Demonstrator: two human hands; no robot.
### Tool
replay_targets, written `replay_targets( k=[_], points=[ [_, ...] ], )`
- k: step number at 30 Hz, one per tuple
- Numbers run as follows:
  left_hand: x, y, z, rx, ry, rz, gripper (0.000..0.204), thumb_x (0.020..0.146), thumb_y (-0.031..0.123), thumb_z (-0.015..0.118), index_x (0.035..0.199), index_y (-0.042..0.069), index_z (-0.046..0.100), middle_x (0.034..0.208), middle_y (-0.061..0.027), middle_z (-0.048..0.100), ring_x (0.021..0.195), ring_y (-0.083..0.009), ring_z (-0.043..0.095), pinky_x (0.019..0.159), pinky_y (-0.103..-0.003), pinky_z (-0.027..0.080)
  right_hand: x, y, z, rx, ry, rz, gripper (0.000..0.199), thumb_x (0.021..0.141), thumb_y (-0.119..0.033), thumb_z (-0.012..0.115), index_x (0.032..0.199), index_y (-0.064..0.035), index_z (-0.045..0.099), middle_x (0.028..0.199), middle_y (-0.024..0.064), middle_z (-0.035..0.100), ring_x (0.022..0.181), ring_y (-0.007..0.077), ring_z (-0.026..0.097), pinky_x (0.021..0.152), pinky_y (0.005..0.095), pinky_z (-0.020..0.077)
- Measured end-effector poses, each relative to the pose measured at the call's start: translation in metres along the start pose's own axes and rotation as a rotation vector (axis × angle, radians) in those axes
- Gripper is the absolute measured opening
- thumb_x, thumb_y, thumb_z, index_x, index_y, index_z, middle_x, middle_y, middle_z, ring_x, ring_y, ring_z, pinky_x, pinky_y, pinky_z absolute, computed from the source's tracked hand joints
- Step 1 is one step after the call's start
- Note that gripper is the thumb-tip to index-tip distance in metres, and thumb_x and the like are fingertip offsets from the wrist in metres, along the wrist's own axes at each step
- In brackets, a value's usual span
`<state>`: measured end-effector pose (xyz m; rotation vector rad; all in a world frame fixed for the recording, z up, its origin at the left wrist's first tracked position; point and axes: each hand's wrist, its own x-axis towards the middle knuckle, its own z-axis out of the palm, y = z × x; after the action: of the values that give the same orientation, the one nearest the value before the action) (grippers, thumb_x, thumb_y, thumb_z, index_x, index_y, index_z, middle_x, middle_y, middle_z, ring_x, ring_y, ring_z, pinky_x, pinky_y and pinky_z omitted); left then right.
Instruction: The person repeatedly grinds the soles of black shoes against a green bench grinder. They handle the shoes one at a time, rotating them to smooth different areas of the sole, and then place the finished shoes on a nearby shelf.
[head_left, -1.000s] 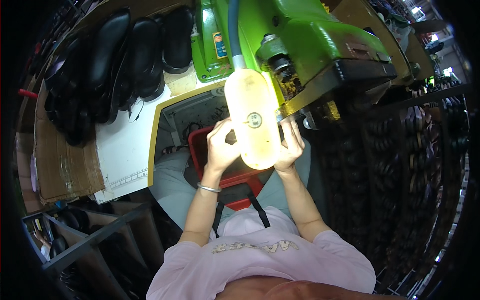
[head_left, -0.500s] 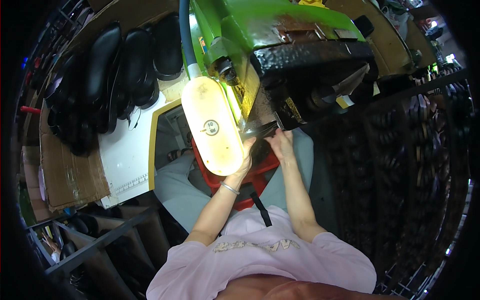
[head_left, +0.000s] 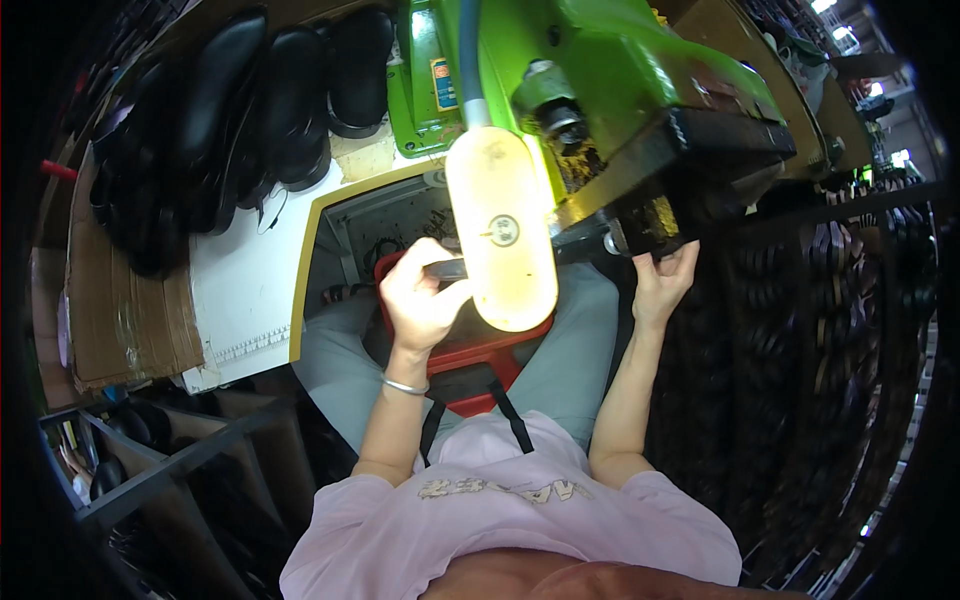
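Now spread well apart, unlike the close pairing half a second ago: left hand [head_left: 425, 302] left of the lamp [head_left: 502, 285], right hand [head_left: 664, 285] out by the green machine's [head_left: 640, 50] dark underside. In the left grip, pinched between thumb and fingers, a smooth black piece [head_left: 450, 270], partly hidden behind the lamp; for the right grip, cannot tell. Lamp oblong, glowing; machine glossy, grimy; curved black soles [head_left: 220, 90] near the white, yellow-edged desk [head_left: 240, 270].

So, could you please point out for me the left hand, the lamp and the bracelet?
Left hand [head_left: 414, 301]: head view; the middle of the hand.
Lamp [head_left: 502, 230]: head view; the middle of its long rounded body.
Bracelet [head_left: 405, 386]: head view; the visible front of its band.
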<state>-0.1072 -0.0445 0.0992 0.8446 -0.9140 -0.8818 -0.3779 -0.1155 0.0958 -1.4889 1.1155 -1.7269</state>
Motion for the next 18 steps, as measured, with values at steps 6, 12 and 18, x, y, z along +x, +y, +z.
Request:
replay_targets(
  k=[6, 12, 18],
  points=[
    [-0.012, 0.006, -0.048, 0.030, 0.082, 0.059, 0.035, 0.058, -0.017, 0.076, 0.082, -0.001, 0.056, 0.078, -0.0078, 0.058, 0.071, -0.0131, 0.055, 0.065, -0.025, 0.047, -0.021, -0.015, 0.024, 0.048, -0.089, -0.021, 0.077, 0.077, -0.005, 0.079, 0.139, 0.0041, 0.034, 0.108, 0.0123, 0.059, 0.094, 0.0192, 0.061, 0.083, 0.0300, 0.0532],
    [-0.025, 0.010, -0.093, -0.075, 0.120, 0.027, 0.036, 0.064, -0.004, 0.084, 0.083, 0.004, 0.055, 0.075, -0.0017, 0.051, 0.069, -0.0116, 0.050, 0.070, -0.026, 0.047, -0.045, -0.021, 0.053, 0.084, -0.116, -0.073, 0.067, 0.080, -0.006, 0.078, 0.134, 0.0098, 0.041, 0.108, 0.0122, 0.064, 0.092, 0.0165, 0.063, 0.082, 0.0288, 0.0522],
    [-0.039, 0.000, -0.137, -0.130, 0.066, -0.074, 0.035, 0.067, 0.002, 0.085, 0.079, 0.006, 0.052, 0.072, 0.0003, 0.045, 0.067, -0.0117, 0.044, 0.082, -0.038, 0.053, -0.057, 0.000, 0.078, 0.123, -0.241, -0.106, 0.051, 0.086, 0.005, 0.063, 0.134, 0.0065, 0.045, 0.119, 0.0160, 0.062, 0.096, 0.0193, 0.065, 0.085, 0.0332, 0.0548]
  ],
)
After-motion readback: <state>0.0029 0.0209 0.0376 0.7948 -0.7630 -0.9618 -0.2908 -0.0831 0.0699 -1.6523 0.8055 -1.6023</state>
